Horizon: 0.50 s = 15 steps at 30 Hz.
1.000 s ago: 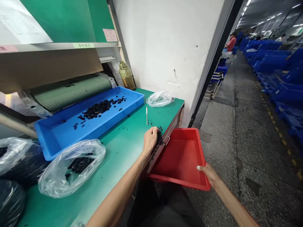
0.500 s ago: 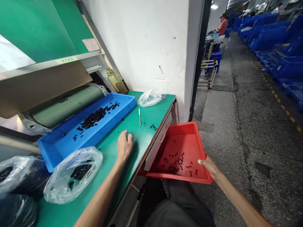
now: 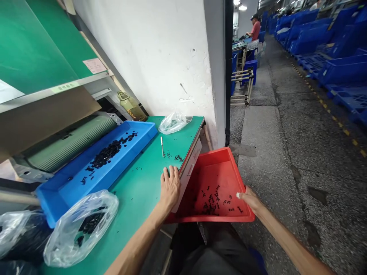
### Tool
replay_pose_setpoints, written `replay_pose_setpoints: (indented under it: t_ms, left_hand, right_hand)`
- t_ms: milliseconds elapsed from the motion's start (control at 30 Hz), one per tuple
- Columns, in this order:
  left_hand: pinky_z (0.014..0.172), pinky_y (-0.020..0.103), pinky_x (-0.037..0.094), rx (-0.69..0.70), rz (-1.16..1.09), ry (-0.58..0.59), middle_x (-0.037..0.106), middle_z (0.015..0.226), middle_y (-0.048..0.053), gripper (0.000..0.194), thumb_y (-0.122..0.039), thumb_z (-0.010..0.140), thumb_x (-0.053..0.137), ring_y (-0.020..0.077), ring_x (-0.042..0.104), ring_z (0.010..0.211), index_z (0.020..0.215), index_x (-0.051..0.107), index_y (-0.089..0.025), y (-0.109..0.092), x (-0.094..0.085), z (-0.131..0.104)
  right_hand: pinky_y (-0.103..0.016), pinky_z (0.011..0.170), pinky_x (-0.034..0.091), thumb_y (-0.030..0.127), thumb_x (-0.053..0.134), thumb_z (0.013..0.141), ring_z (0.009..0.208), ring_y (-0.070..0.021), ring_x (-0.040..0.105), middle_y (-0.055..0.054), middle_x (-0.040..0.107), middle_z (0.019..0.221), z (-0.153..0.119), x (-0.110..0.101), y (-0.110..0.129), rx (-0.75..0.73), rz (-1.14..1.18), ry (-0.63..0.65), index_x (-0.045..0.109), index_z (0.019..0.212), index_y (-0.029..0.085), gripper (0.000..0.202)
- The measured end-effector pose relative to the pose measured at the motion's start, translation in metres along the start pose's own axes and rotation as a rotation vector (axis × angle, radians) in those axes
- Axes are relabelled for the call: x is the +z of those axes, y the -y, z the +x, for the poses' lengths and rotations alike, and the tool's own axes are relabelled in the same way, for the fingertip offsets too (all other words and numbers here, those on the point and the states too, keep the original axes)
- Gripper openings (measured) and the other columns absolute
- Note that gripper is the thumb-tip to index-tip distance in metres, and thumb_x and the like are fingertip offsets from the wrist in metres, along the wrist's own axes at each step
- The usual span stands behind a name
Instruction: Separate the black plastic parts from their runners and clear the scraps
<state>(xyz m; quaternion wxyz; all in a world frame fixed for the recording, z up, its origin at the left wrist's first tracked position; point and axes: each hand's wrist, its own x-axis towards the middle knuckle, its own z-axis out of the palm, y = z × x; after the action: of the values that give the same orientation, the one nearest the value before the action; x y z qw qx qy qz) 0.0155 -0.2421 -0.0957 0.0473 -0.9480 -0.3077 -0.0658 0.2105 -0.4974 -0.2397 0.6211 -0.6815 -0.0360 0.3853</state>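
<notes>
Broadly, the green bench (image 3: 137, 198) fills the left of the view and butts against the white wall (image 3: 149, 57); its right edge overhangs the aisle floor, which is why the red tray (image 3: 220, 168) can be held below and against that edge, tilted so its near corner hangs lowest; the loose black parts (image 3: 213, 201) inside it have gathered toward that low near side. On the bench the long blue tray (image 3: 71, 191) lies slantwise under the ribbed machine roller (image 3: 71, 141), seemingly set there to catch what comes off it; a heap of the same dark parts lies in its far half. A clear bag of parts (image 3: 82, 227) slumps near the front edge; a smaller empty bag (image 3: 173, 122) and an amber bottle (image 3: 130, 107) stand back by the wall. The right hand (image 3: 249, 198) grips the red tray's near right rim, thumb over the lip, fingers hidden beneath; the left hand (image 3: 170, 185) lies flat at the bench edge, fingers together and extended, just short of a scatter of parts (image 3: 178, 157) and a thin metal tool (image 3: 162, 146).
</notes>
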Motion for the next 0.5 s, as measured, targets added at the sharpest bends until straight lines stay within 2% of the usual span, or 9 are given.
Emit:
replay_pose_setpoints:
  t_ms: [100, 167, 267, 333, 400, 433, 500]
  left_hand:
    - [0.109, 0.061, 0.026, 0.004, -0.021, -0.008, 0.039, 0.147, 0.024, 0.06, -0.013, 0.082, 0.049, 0.0432, 0.022, 0.141, 0.141, 0.04, -0.008, 0.001, -0.003, -0.002]
    - [0.108, 0.055, 0.032, 0.012, -0.042, -0.012, 0.045, 0.144, 0.019, 0.055, -0.021, 0.082, 0.055, 0.0395, 0.032, 0.137, 0.137, 0.047, -0.015, 0.013, -0.009, -0.001]
    - [0.105, 0.043, 0.041, -0.056, -0.064, -0.061, 0.05, 0.141, 0.011, 0.042, -0.032, 0.09, 0.052, 0.0283, 0.045, 0.13, 0.131, 0.053, -0.023, 0.056, -0.026, 0.006]
    - [0.104, 0.045, 0.041, -0.201, -0.055, -0.129, 0.048, 0.141, 0.013, 0.038, -0.032, 0.095, 0.047, 0.0274, 0.047, 0.127, 0.13, 0.052, -0.02, 0.093, -0.038, 0.014]
    - [0.099, 0.051, 0.044, -0.353, -0.043, -0.165, 0.05, 0.136, 0.012, 0.037, -0.032, 0.094, 0.053, 0.029, 0.052, 0.12, 0.128, 0.053, -0.018, 0.123, -0.043, 0.025]
    - [0.096, 0.051, 0.046, -0.406, -0.043, -0.163, 0.052, 0.133, 0.012, 0.036, -0.032, 0.092, 0.055, 0.0285, 0.054, 0.116, 0.126, 0.054, -0.018, 0.132, -0.043, 0.031]
    - [0.092, 0.05, 0.049, -0.456, -0.056, -0.135, 0.055, 0.128, 0.011, 0.036, -0.032, 0.091, 0.058, 0.0268, 0.057, 0.111, 0.123, 0.055, -0.017, 0.138, -0.036, 0.044]
  right_hand:
    - [-0.042, 0.085, 0.052, 0.034, 0.062, 0.088, 0.094, -0.0199, 0.064, -0.007, 0.065, 0.109, -0.005, -0.001, 0.0, -0.005, 0.002, 0.009, 0.06, 0.112, 0.015, 0.031]
    - [-0.043, 0.086, 0.051, 0.033, 0.067, 0.08, 0.094, -0.0233, 0.066, -0.008, 0.069, 0.103, -0.01, -0.002, 0.002, -0.017, 0.006, 0.022, 0.062, 0.108, 0.015, 0.034]
    - [-0.043, 0.089, 0.051, 0.032, 0.07, 0.063, 0.098, -0.0311, 0.066, -0.009, 0.072, 0.096, -0.014, -0.004, 0.003, -0.038, 0.017, 0.032, 0.065, 0.101, 0.016, 0.042]
    - [-0.043, 0.09, 0.05, 0.034, 0.069, 0.057, 0.101, -0.0338, 0.065, -0.01, 0.073, 0.095, -0.013, -0.006, 0.003, -0.044, 0.023, 0.025, 0.066, 0.098, 0.016, 0.045]
    - [-0.044, 0.09, 0.05, 0.036, 0.069, 0.053, 0.102, -0.035, 0.065, -0.011, 0.073, 0.096, -0.013, -0.008, 0.001, -0.039, 0.025, 0.004, 0.066, 0.097, 0.017, 0.048]
    - [-0.044, 0.09, 0.05, 0.037, 0.069, 0.051, 0.102, -0.0354, 0.065, -0.011, 0.073, 0.096, -0.013, -0.009, -0.001, -0.033, 0.026, -0.01, 0.066, 0.096, 0.017, 0.049]
    - [-0.044, 0.089, 0.051, 0.039, 0.07, 0.049, 0.101, -0.0359, 0.065, -0.012, 0.073, 0.096, -0.014, -0.01, -0.003, -0.015, 0.03, -0.038, 0.066, 0.095, 0.018, 0.051]
